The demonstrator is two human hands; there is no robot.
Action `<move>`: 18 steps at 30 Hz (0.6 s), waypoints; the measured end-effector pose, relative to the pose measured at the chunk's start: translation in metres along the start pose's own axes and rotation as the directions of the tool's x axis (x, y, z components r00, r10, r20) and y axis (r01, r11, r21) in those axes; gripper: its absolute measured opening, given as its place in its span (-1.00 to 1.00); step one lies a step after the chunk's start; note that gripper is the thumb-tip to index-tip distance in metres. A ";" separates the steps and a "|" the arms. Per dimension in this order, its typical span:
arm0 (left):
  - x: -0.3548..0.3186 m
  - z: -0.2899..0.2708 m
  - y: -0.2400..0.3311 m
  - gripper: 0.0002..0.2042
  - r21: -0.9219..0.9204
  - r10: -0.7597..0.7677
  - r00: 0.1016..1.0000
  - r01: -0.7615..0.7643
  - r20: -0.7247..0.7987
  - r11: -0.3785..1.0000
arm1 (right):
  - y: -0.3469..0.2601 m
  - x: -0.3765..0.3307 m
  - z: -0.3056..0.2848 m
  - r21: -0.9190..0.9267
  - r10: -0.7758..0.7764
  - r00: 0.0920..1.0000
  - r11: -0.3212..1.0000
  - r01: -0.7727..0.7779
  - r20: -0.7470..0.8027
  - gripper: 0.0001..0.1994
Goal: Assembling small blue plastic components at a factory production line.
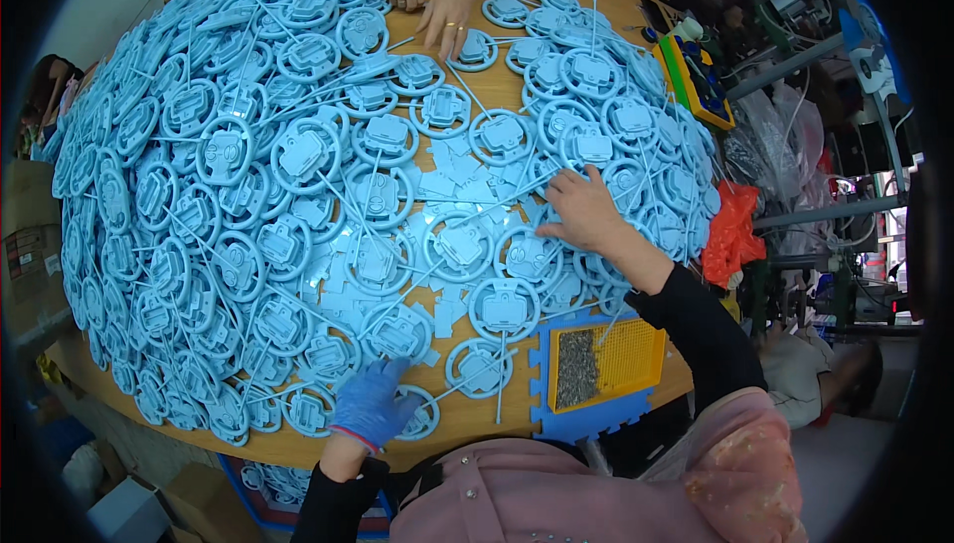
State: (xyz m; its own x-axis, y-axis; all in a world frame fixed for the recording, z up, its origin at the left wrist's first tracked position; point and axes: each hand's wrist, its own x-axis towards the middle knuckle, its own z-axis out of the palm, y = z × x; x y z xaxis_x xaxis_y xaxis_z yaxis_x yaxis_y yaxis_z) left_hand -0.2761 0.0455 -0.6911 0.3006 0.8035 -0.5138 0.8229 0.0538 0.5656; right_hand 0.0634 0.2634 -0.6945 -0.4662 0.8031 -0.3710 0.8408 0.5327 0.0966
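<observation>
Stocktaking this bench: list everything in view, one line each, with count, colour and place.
wheel-shaped plastic parts: too many to count, light blue, heaped across the table
table: one, wooden, under the heap
flat cut-out pieces: many, light blue, mid-heap
yellow tray: one, holding small grey bits, near right, on a blue foam mat
orange bag: one, right edge
co-worker's hands: two, far side, on the parts
left hand: blue glove, resting on a near-edge part
right hand: bare, flat on the heap
</observation>
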 end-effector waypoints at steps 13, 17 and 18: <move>0.180 -0.021 0.078 -0.20 0.275 0.015 0.953 0.072 -0.303 0.959 | 0.016 0.020 0.027 -0.052 -0.182 0.912 0.983 0.175 -0.367 -0.88; 0.180 -0.025 0.071 -0.25 0.183 0.011 0.941 0.055 -0.339 0.982 | 0.027 0.003 0.025 -0.026 -0.218 0.912 0.974 0.223 -0.348 -0.80; 0.181 -0.024 0.067 -0.26 0.174 0.019 0.943 0.041 -0.333 0.984 | 0.028 0.000 0.025 -0.030 -0.219 0.920 0.975 0.222 -0.325 -0.81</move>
State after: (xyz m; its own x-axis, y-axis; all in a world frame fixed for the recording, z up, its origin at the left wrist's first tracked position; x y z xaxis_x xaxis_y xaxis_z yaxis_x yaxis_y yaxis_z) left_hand -0.1781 0.2086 -0.7301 0.1385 0.9559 -0.2589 0.9059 -0.0166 0.4233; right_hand 0.0939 0.2716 -0.7150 -0.7027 0.7088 -0.0618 0.7078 0.7053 0.0400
